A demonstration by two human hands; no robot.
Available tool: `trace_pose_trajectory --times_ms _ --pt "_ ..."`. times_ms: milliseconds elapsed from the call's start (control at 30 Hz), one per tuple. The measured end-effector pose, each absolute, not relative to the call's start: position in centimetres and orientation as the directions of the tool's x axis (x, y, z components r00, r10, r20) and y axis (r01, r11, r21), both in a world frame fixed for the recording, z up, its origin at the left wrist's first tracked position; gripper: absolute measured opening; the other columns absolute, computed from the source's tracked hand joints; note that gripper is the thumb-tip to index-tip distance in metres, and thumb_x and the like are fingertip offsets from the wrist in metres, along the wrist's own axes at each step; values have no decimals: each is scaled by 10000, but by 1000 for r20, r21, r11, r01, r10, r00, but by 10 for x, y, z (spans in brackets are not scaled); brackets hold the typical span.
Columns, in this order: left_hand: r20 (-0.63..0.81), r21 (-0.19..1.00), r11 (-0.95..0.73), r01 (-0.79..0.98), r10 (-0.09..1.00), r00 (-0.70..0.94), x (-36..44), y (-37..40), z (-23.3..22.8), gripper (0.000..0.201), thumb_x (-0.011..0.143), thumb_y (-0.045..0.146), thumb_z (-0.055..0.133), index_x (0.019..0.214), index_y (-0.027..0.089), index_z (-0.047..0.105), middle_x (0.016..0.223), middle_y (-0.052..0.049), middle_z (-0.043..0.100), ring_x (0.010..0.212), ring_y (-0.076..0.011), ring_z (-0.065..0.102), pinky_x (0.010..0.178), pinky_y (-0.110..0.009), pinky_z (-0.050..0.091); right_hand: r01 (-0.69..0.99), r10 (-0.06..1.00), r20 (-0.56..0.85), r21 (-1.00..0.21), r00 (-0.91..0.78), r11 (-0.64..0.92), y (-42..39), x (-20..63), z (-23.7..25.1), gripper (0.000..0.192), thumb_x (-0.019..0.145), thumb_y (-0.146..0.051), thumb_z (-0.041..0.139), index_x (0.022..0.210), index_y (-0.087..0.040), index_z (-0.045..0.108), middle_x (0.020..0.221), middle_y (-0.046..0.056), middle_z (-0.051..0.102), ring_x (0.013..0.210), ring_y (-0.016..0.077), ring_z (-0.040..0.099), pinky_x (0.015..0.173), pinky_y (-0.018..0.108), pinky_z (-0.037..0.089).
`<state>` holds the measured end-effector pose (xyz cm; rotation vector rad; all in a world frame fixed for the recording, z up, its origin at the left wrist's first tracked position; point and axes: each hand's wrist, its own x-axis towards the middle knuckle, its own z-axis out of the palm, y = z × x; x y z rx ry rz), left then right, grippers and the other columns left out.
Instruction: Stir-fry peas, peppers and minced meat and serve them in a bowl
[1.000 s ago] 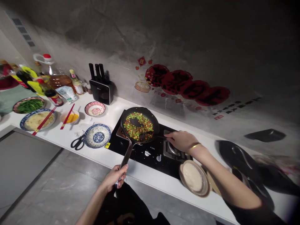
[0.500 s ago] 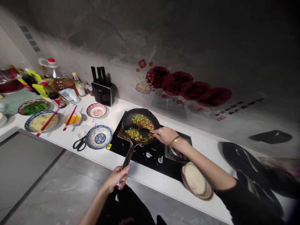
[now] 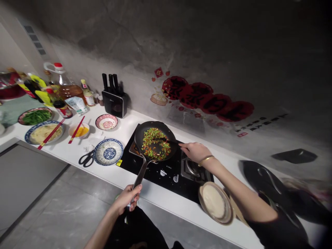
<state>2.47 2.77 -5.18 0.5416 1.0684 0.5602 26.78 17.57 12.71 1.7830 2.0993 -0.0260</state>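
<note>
On the black stove point(image 3: 166, 171) sat a dark frying pan point(image 3: 156, 144) of chopped green and red vegetables point(image 3: 155, 143). Fingers of the left hand point(image 3: 127, 197) were curled tight around the end of the pan's long handle point(image 3: 140, 174), below the counter edge. Right hand point(image 3: 195, 152) gripped a dark spatula point(image 3: 166, 140), fingers wrapped about its stem, the blade lying in the vegetables.

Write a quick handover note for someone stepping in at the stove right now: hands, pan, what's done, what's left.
Left hand: gripping the end of the pan handle.
Right hand: holding a dark spatula whose tip is in the pan.
Pan sits on the left burner of the stove.
Done: chopped green and red vegetables are in the pan, spread out.
Left: stirring is under way; nothing is plated. A blue patterned plate waits beside the stove.
</note>
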Motion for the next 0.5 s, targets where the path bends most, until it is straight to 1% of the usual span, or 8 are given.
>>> trace_pose_trajectory --times_ms 67,133,233,333,367,433,467,500 --pt "-654 657 737 -156 661 368 25 28 -51 471 643 627 581 692 196 397 445 108 392 261 -33 308 270 -172 210 962 965 -242 221 -104 159 191 263 113 399 889 -324 345 1238 -285 534 1087 83 655 951 228 613 803 332 433" --pt "-656 660 736 -152 663 360 25 28 -50 478 634 632 584 692 196 397 448 108 394 261 -31 310 271 -170 212 967 973 -220 226 -71 122 202 259 103 413 896 -327 329 1268 -275 503 1058 109 661 937 235 618 777 335 438" --pt "-657 663 734 -150 666 355 25 28 -48 486 626 641 585 686 196 400 440 108 391 263 -32 309 269 -168 215 970 957 -289 224 -22 90 204 264 103 404 887 -287 341 1236 -239 540 1043 130 662 935 241 620 761 330 442" --pt "-660 657 739 -149 660 360 25 29 -46 494 618 650 584 676 195 398 431 111 378 263 -29 302 272 -164 217 980 940 -339 168 -43 106 190 286 117 366 852 -266 389 1125 -224 630 1066 104 661 968 237 610 797 319 443" --pt "-661 656 741 -147 657 363 25 30 -45 495 617 651 583 678 195 400 432 112 376 264 -29 303 274 -164 221 986 947 -317 136 -53 100 182 297 121 359 842 -276 401 1101 -231 645 1063 88 665 967 234 611 806 319 445" --pt "-655 667 733 -132 662 365 26 31 -44 494 622 652 576 686 192 408 438 108 385 269 -33 315 281 -167 236 998 975 -218 32 -52 61 164 318 122 366 827 -320 411 1101 -254 644 1018 59 684 930 229 626 804 325 459" --pt "-651 677 726 -120 667 363 26 31 -43 492 630 652 568 696 189 417 446 102 400 276 -38 333 288 -171 251 998 988 -152 -52 -28 20 152 327 118 379 816 -342 415 1113 -258 636 978 53 695 889 229 638 785 331 471" --pt "-647 688 717 -107 674 357 27 30 -43 492 641 655 553 712 184 429 460 91 426 290 -46 360 299 -178 273 986 996 -90 -169 -11 -5 140 334 110 391 803 -357 424 1120 -256 629 945 50 702 861 225 644 770 330 480"
